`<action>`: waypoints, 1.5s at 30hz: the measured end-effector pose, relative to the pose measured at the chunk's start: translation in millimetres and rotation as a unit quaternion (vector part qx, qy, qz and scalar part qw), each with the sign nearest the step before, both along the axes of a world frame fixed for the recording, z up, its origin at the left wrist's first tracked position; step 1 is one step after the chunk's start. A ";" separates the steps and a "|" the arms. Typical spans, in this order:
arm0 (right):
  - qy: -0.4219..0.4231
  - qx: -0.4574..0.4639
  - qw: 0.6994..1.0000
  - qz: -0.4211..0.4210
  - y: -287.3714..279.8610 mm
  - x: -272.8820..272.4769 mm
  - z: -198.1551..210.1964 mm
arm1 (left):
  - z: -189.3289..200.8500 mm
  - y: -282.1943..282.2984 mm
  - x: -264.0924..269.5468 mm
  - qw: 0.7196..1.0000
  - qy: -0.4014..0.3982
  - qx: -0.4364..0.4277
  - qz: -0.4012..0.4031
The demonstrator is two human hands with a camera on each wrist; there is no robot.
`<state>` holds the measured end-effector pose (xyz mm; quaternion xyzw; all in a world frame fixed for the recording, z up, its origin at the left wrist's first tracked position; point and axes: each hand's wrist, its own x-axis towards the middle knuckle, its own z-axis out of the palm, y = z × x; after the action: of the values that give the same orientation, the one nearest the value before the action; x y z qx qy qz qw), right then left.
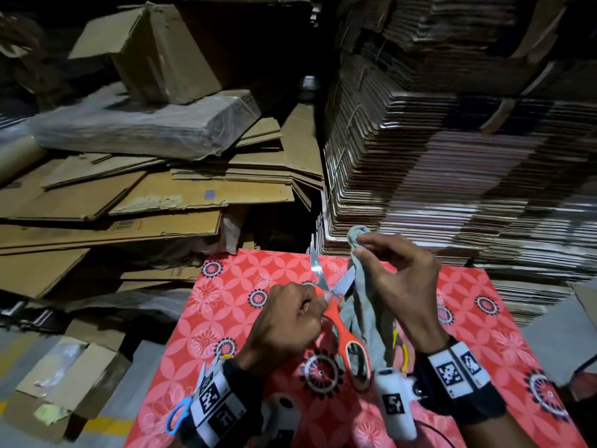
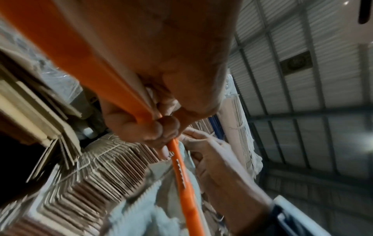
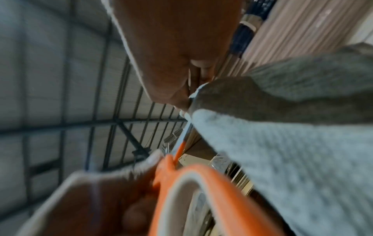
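Observation:
Orange-handled scissors (image 1: 343,331) are held above the red patterned table (image 1: 226,302), blades spread and pointing up and away. My left hand (image 1: 318,305) grips them near the pivot, fingers curled round the orange handle (image 2: 80,55). My right hand (image 1: 360,245) pinches the top end of a grey cloth (image 1: 365,305), which hangs down right of the blades. One blade lies against the cloth's edge. In the right wrist view the cloth (image 3: 282,151) fills the right side and an orange handle loop (image 3: 201,183) is close below.
Blue-handled scissors (image 1: 176,415) lie at the table's left edge by my left wrist. Tall stacks of flat cardboard (image 1: 452,156) rise behind the table on the right. Loose cardboard sheets and boxes (image 1: 145,195) are piled on the left.

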<state>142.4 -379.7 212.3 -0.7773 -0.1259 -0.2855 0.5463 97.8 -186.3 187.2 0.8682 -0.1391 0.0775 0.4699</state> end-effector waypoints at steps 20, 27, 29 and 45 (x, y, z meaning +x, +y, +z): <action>-0.108 0.094 0.987 -0.066 15.9 -17.4 5.7 | 0.1 -5.5 2.0 0.997 0.036 -0.061 0.022; -0.071 -0.049 0.994 0.063 26.0 -32.8 -20.1 | 2.1 1.6 5.8 0.995 0.046 -0.083 0.028; -0.052 -0.073 0.991 0.103 20.2 -32.7 -23.5 | 2.1 2.0 4.3 0.992 0.069 -0.103 0.021; -0.084 -0.307 0.933 0.167 -0.5 -19.7 -54.9 | 5.7 8.0 7.6 0.998 0.045 -0.029 0.034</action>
<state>122.7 -380.2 157.4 -0.8479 -0.3811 -0.2020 0.3084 105.4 -178.3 192.9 0.8613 -0.0859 0.0584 0.4974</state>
